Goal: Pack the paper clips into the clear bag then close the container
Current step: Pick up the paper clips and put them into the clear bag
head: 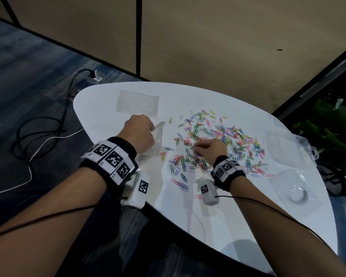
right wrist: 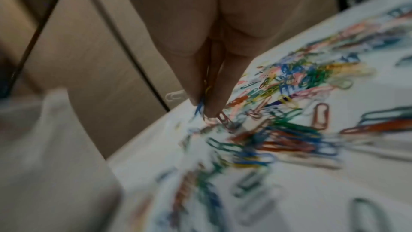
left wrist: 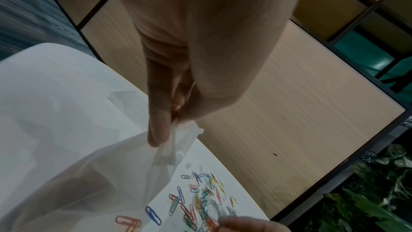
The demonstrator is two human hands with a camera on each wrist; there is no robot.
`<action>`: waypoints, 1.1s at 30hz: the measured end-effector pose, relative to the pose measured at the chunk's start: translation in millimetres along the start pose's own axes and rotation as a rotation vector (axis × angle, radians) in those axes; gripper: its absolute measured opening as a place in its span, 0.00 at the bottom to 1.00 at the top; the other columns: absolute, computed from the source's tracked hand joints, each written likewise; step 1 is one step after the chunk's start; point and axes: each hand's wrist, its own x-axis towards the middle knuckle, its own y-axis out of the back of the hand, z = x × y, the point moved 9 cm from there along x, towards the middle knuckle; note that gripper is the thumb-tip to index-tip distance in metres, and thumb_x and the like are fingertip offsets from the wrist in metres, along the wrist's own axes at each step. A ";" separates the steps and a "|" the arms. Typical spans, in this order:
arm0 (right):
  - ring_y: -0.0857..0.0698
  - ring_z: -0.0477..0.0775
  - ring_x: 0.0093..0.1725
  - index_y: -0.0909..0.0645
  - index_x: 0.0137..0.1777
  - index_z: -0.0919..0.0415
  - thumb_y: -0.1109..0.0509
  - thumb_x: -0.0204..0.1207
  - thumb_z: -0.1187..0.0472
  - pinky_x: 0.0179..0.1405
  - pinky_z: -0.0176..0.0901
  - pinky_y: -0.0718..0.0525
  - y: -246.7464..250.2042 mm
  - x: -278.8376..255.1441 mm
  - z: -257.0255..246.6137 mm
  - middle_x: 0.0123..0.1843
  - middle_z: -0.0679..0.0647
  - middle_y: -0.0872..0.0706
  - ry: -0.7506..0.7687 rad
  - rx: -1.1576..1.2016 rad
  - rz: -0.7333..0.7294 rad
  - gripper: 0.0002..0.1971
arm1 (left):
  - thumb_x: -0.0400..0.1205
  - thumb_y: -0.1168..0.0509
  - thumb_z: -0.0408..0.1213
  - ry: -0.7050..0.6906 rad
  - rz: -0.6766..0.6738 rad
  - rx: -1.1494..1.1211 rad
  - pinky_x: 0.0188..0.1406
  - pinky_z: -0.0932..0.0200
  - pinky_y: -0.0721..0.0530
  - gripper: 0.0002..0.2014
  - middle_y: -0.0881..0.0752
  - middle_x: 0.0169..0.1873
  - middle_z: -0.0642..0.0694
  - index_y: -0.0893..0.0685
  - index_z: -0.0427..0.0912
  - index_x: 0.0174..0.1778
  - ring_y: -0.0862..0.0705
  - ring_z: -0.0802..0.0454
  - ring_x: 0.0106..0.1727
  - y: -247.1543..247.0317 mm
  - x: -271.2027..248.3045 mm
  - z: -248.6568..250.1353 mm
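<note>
The right hand's (head: 212, 149) fingers (right wrist: 214, 98) pinch a few coloured wire paper clips (head: 224, 142) from the heap scattered across the white rounded desk (head: 228, 216), while the left hand (head: 139, 134), curled just beside it, grips the mouth of the empty-looking clear plastic bag (left wrist: 107, 174).

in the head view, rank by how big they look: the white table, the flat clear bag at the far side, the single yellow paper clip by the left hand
1. White table, by far the largest.
2. Flat clear bag, lying at the table's far left.
3. Yellow paper clip, tiny, just right of the left hand.
No close calls here; the gaps are too wide for camera nearness to change the order.
</note>
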 end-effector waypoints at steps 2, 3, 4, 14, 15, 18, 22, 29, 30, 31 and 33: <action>0.08 0.52 0.39 0.10 0.51 0.67 0.22 0.71 0.70 0.42 0.37 0.10 7.8 -3.3 -0.7 0.43 0.57 0.07 -0.093 0.347 -0.021 0.08 | 0.77 0.40 0.24 -0.002 -0.007 0.009 0.47 0.51 0.12 0.16 0.11 0.43 0.38 0.07 0.39 0.48 0.12 0.38 0.50 -3.0 0.0 3.6; 0.08 0.55 0.42 0.11 0.52 0.69 0.22 0.71 0.72 0.44 0.39 0.10 9.3 -7.0 -7.1 0.43 0.58 0.07 -0.106 0.508 -0.043 0.09 | 0.77 0.40 0.24 -0.004 -0.006 0.016 0.49 0.50 0.11 0.16 0.11 0.43 0.37 0.07 0.39 0.48 0.12 0.38 0.50 -4.9 -0.4 5.4; 0.08 0.54 0.42 0.12 0.52 0.70 0.23 0.71 0.73 0.43 0.38 0.10 9.8 -11.4 -18.3 0.44 0.58 0.07 -0.097 0.634 -0.074 0.10 | 0.77 0.40 0.24 -0.004 -0.004 0.022 0.51 0.49 0.10 0.16 0.10 0.43 0.37 0.07 0.38 0.48 0.12 0.38 0.50 -6.3 -0.8 6.7; 0.10 0.49 0.39 0.16 0.58 0.76 0.27 0.75 0.75 0.39 0.33 0.11 -52.7 -49.4 -77.4 0.45 0.62 0.09 -0.149 0.872 -0.360 0.12 | 0.80 0.38 0.26 -0.041 0.026 0.003 0.58 0.51 0.13 0.17 0.11 0.53 0.39 0.09 0.40 0.59 0.13 0.39 0.57 -15.7 -1.2 18.0; 0.11 0.49 0.38 0.16 0.57 0.77 0.28 0.75 0.75 0.38 0.34 0.11 -57.9 -49.1 -76.7 0.44 0.62 0.10 -0.154 0.825 -0.333 0.11 | 0.80 0.37 0.28 -0.050 0.031 -0.007 0.58 0.53 0.14 0.16 0.11 0.53 0.40 0.09 0.40 0.59 0.13 0.39 0.57 -16.4 -1.2 19.3; 0.14 0.52 0.38 0.13 0.45 0.71 0.32 0.77 0.78 0.42 0.36 0.11 -68.1 -47.0 -79.7 0.40 0.62 0.12 -0.141 0.714 -0.271 0.07 | 0.79 0.36 0.31 -0.089 0.002 -0.013 0.47 0.57 0.16 0.09 0.12 0.41 0.42 0.09 0.40 0.45 0.12 0.38 0.51 -21.9 -2.1 24.5; 0.14 0.60 0.37 0.09 0.31 0.59 0.28 0.65 0.74 0.51 0.59 0.10 -70.1 -44.1 -91.6 0.35 0.65 0.11 -0.005 0.445 -0.225 0.10 | 0.78 0.37 0.29 -0.101 -0.013 -0.013 0.48 0.55 0.14 0.14 0.10 0.44 0.38 0.06 0.43 0.50 0.13 0.38 0.49 -23.6 -1.8 24.7; 0.13 0.50 0.38 0.08 0.46 0.59 0.30 0.74 0.69 0.39 0.35 0.18 -54.1 -43.6 -121.2 0.35 0.52 0.11 0.270 -0.079 -0.156 0.09 | 0.78 0.36 0.29 -0.101 0.016 -0.053 0.55 0.47 0.12 0.14 0.09 0.44 0.37 0.06 0.40 0.49 0.12 0.38 0.51 -15.5 -2.6 24.9; 0.13 0.51 0.41 0.08 0.46 0.59 0.31 0.73 0.70 0.39 0.35 0.19 -57.8 -44.8 -122.6 0.37 0.52 0.11 0.274 -0.123 -0.191 0.10 | 0.77 0.36 0.28 -0.092 0.014 -0.061 0.55 0.47 0.12 0.14 0.08 0.43 0.37 0.06 0.40 0.50 0.12 0.38 0.51 -15.3 -1.9 23.5; 0.12 0.52 0.43 0.08 0.46 0.59 0.30 0.71 0.70 0.41 0.37 0.18 -59.5 -45.6 -124.2 0.39 0.53 0.10 0.274 -0.140 -0.209 0.10 | 0.77 0.37 0.28 -0.081 0.012 -0.070 0.55 0.47 0.11 0.14 0.08 0.43 0.37 0.06 0.40 0.50 0.11 0.38 0.50 -14.9 -1.2 21.8; 0.12 0.52 0.43 0.08 0.46 0.60 0.27 0.69 0.70 0.43 0.38 0.16 -57.0 -47.2 -130.6 0.41 0.55 0.09 0.306 -0.147 -0.206 0.09 | 0.76 0.38 0.26 -0.065 0.018 -0.080 0.55 0.47 0.11 0.15 0.09 0.41 0.37 0.06 0.41 0.49 0.11 0.38 0.49 -13.1 -0.4 19.4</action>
